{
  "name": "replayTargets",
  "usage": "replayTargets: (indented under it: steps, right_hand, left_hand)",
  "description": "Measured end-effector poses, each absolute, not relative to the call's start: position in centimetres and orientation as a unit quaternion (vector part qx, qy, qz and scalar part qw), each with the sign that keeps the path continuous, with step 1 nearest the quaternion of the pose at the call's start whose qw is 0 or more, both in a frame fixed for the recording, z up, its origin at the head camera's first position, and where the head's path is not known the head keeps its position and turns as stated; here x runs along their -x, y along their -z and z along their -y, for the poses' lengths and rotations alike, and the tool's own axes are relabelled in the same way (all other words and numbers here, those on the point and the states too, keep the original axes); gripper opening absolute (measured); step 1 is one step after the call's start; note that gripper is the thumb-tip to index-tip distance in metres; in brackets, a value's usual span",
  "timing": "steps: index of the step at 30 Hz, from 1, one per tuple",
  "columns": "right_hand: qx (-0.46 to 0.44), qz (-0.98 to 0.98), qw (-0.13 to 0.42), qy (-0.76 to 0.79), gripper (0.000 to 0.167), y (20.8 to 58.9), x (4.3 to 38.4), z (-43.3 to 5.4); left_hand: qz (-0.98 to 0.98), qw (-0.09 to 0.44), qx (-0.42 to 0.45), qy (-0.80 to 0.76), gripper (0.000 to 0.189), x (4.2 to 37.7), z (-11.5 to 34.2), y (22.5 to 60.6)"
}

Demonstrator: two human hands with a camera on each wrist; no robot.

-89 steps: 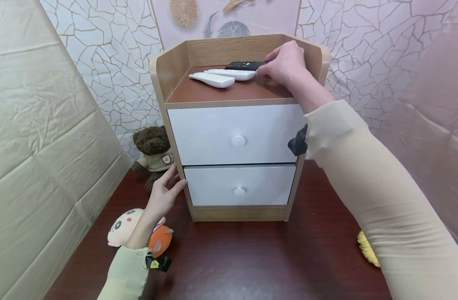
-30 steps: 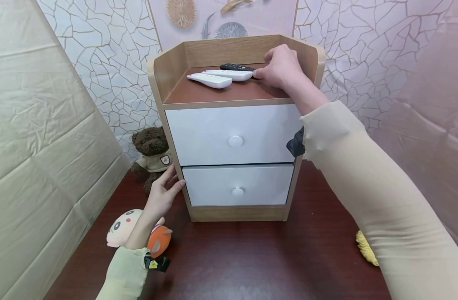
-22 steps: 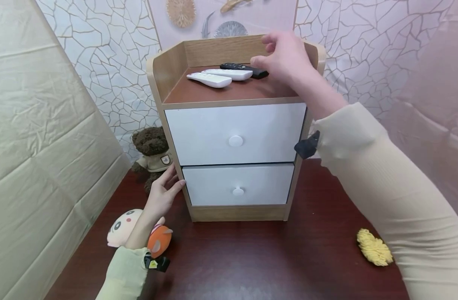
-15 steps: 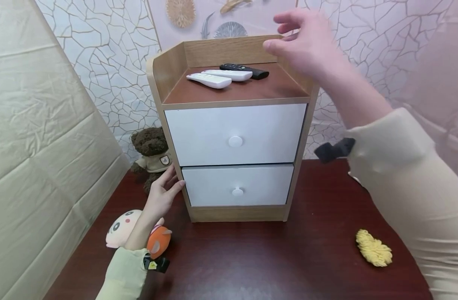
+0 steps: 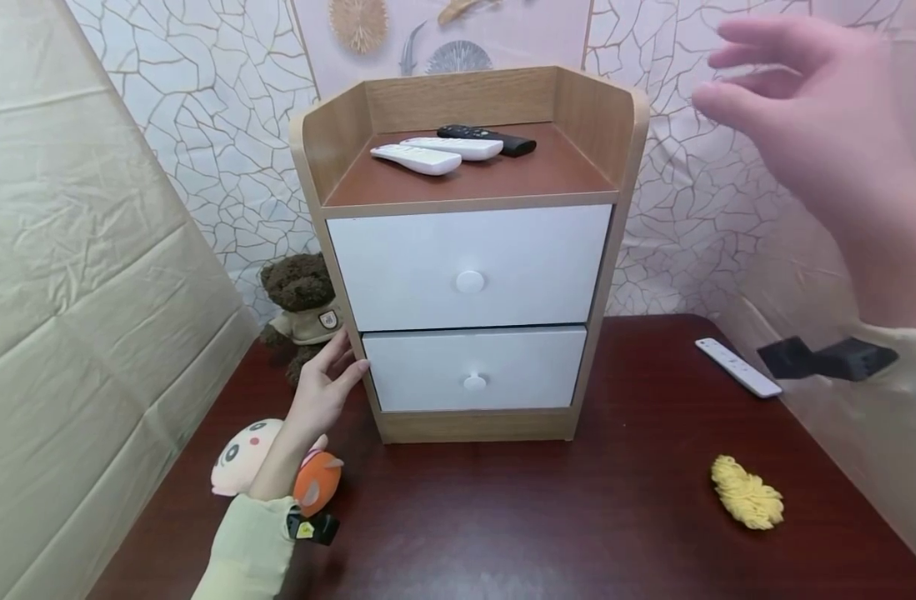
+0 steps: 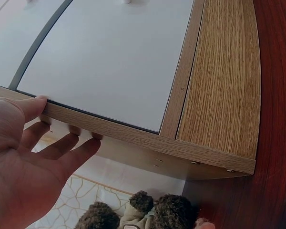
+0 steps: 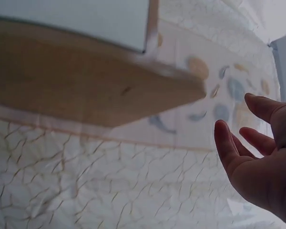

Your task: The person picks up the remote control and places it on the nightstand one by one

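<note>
Presently, the left hand (image 5: 322,396): left of the centre in the head view; its fingers are extended and touch the left outer side of the cabinet (image 5: 476,427), and the thumb lies on the front edge, as the left wrist view also shows.
Right hand (image 5: 821,117): in the upper right corner of the head view, open, with the thumb apart from the loosely bent fingers; it is in the air, well apart from the cabinet.
Cabinet shelf (image 5: 555,177): in the upper middle of the frame; it bears the front white remote (image 5: 418,160), just behind it the second white remote (image 5: 461,149), and at the back the black remote (image 5: 514,145), partly covered in this view. Whether they touch, I cannot tell.
Table (image 5: 503,517), right side: another white remote (image 5: 738,367) lies slanted, and nearer to the lower right corner is a yellow yarn bundle (image 5: 747,493).
Table, left side: a brown teddy bear (image 5: 300,286) is beside the cabinet; at the lower left a plush toy (image 5: 247,454) lies partly hidden by the left forearm.
</note>
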State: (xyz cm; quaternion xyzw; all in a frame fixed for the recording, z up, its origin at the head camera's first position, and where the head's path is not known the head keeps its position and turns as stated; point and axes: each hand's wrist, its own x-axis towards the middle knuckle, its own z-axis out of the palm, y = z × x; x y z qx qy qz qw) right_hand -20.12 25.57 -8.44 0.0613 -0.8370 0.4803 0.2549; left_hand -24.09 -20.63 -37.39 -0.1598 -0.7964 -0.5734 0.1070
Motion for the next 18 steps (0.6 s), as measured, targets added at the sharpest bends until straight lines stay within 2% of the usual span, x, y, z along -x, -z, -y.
replayTargets:
  steps: [5, 18]
  right_hand:
    - [-0.036, 0.843, 0.25, -0.475, 0.061, 11.1, 20.0, -29.3]
    - [-0.038, 0.839, 0.254, -0.479, 0.062, 20.2, 20.8, -37.0]
  left_hand:
    - [0.798, 0.104, 0.156, 0.573, 0.069, 24.0, 20.6, 37.5]
    - [0.797, 0.109, 0.158, 0.573, 0.07, 24.1, 20.5, 37.4]
